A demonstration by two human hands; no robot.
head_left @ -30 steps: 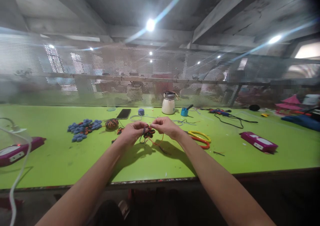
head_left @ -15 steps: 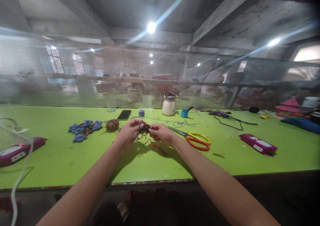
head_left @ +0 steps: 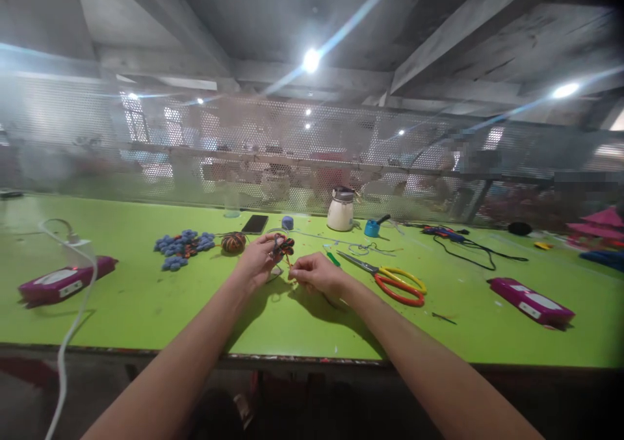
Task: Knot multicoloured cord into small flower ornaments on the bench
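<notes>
My left hand (head_left: 258, 258) is closed on a small dark piece of yarn work (head_left: 283, 245) with orange-red bits, held above the table. My right hand (head_left: 314, 272) is pinched on an orange strand of yarn (head_left: 288, 262) that runs down from that piece. Beyond my left hand a ball of brown and orange yarn (head_left: 233, 243) lies on the table, with a cluster of blue and orange yarn flowers (head_left: 185, 246) to its left. Scissors (head_left: 385, 277) with red and yellow handles lie right of my right hand, near a small green object (head_left: 333, 258).
The green table (head_left: 160, 316) holds a phone (head_left: 255, 224), a small purple yarn ball (head_left: 287, 223), a white jug (head_left: 340, 210) and a blue pot (head_left: 372, 227). Purple power strips (head_left: 531, 300) lie at both sides; a white cable (head_left: 73, 336) hangs over the left front edge.
My right hand has moved away from the yarn piece, down and toward me, drawing the orange strand out. The green object has come into sight. The whole view has shifted slightly.
</notes>
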